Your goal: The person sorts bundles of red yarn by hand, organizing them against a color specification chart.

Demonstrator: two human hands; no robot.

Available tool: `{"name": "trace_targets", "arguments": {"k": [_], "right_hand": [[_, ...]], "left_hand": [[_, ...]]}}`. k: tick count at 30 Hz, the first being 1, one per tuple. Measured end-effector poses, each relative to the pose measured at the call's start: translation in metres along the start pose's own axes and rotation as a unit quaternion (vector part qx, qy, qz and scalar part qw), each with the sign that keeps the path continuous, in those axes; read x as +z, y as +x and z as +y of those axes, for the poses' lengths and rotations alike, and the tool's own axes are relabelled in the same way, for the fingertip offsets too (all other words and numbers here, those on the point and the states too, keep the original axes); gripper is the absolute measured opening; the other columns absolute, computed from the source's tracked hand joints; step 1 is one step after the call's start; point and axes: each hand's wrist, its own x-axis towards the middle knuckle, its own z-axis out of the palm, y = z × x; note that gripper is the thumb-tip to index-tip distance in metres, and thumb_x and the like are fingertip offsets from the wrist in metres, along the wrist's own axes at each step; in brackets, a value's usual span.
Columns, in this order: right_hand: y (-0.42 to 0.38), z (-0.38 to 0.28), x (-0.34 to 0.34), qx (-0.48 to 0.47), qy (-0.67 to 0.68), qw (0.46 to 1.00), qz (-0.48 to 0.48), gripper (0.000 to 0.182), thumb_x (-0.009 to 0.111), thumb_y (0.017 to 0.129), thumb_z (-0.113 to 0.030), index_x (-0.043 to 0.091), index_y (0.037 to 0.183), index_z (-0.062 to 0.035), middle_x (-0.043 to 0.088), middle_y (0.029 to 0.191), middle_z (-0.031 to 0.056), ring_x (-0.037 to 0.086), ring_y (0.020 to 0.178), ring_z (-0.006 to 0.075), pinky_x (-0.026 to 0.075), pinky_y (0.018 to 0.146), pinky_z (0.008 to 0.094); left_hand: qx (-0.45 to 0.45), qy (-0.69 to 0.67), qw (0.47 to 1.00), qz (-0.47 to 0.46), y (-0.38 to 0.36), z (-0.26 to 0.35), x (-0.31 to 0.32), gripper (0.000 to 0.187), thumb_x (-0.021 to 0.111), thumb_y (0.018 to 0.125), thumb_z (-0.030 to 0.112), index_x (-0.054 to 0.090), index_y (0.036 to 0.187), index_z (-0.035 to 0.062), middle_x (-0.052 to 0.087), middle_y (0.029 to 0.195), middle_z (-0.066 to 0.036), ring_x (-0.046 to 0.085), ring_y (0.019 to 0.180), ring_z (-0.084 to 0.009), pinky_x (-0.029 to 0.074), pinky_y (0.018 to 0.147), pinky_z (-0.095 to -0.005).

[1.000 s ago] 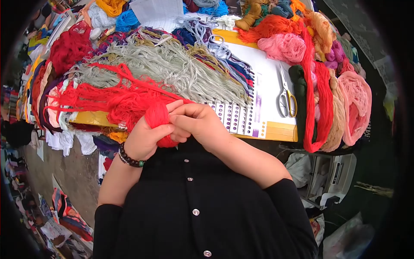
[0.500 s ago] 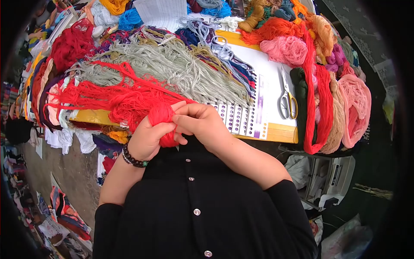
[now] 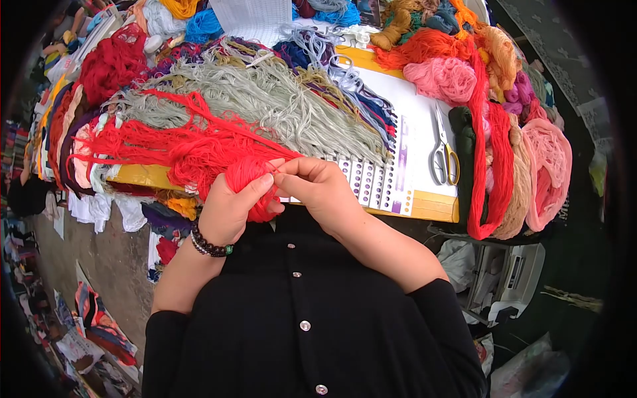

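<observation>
Beside the grey floor (image 3: pixel 119 265) is the table (image 3: pixel 432 205) full of threads (image 3: pixel 265 99), and at its near edge the red bundle (image 3: pixel 247 174), long axis toward the body, is held in the left hand (image 3: pixel 224 209), the right hand (image 3: pixel 322 189) pinched narrow just right of it.

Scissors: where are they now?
Head view, right of centre: the scissors lie on the white sheet, just left of the dark green yarn, handles toward the person.
</observation>
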Motion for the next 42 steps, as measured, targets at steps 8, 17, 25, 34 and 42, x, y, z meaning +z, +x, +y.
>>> {"name": "trace_targets", "arguments": {"k": [8, 17, 25, 34, 42], "right_hand": [[0.002, 0.003, -0.003, 0.008, 0.018, 0.999, -0.026, 0.008, 0.059, 0.086, -0.005, 0.062, 0.087, 0.0027, 0.063, 0.08, 0.0045, 0.058, 0.07, 0.0113, 0.046, 0.071, 0.0236], [0.009, 0.008, -0.012, 0.028, 0.183, 0.983, 0.015, 0.012, 0.054, 0.087, -0.014, 0.061, 0.089, -0.0038, 0.062, 0.079, 0.0049, 0.06, 0.083, 0.0162, 0.043, 0.085, 0.0303], [0.009, -0.008, -0.006, 0.072, 0.072, 0.995, 0.008, 0.014, 0.059, 0.084, -0.014, 0.065, 0.089, -0.0024, 0.046, 0.058, -0.0041, 0.035, 0.05, 0.006, 0.033, 0.054, 0.021], [0.011, 0.007, -0.007, 0.05, 0.038, 0.998, -0.02, 0.01, 0.059, 0.085, -0.007, 0.062, 0.084, 0.0012, 0.06, 0.07, 0.0032, 0.048, 0.057, 0.007, 0.038, 0.056, 0.0219], [0.005, 0.003, -0.005, 0.014, 0.054, 0.998, -0.003, 0.007, 0.058, 0.086, -0.004, 0.061, 0.087, 0.0019, 0.062, 0.077, 0.005, 0.053, 0.06, 0.0093, 0.045, 0.062, 0.0231]], "left_hand": [[0.029, 0.021, 0.998, 0.05, 0.002, -0.007, 0.004, 0.024, 0.047, 0.094, 0.013, 0.057, 0.109, -0.0024, 0.064, 0.088, -0.01, 0.064, 0.074, -0.0153, 0.055, 0.062, -0.0271], [0.105, 0.04, 0.988, 0.102, 0.005, -0.006, -0.004, 0.021, 0.045, 0.094, 0.01, 0.059, 0.099, -0.0041, 0.065, 0.082, -0.01, 0.063, 0.079, -0.0164, 0.05, 0.076, -0.029], [0.051, 0.024, 0.997, -0.052, 0.003, 0.002, 0.001, 0.042, 0.041, 0.087, 0.0, 0.042, 0.129, -0.0051, 0.064, 0.085, -0.012, 0.062, 0.075, -0.0163, 0.049, 0.07, -0.0271], [0.027, 0.151, 0.988, -0.031, 0.0, 0.001, 0.008, 0.043, 0.043, 0.087, 0.002, 0.043, 0.13, -0.0031, 0.062, 0.09, -0.007, 0.049, 0.051, -0.0074, 0.042, 0.053, -0.0208], [-0.004, 0.006, 1.0, -0.021, 0.002, -0.003, 0.001, 0.044, 0.043, 0.087, 0.007, 0.044, 0.129, -0.0051, 0.063, 0.096, -0.009, 0.047, 0.045, -0.0082, 0.045, 0.053, -0.0236]]}}
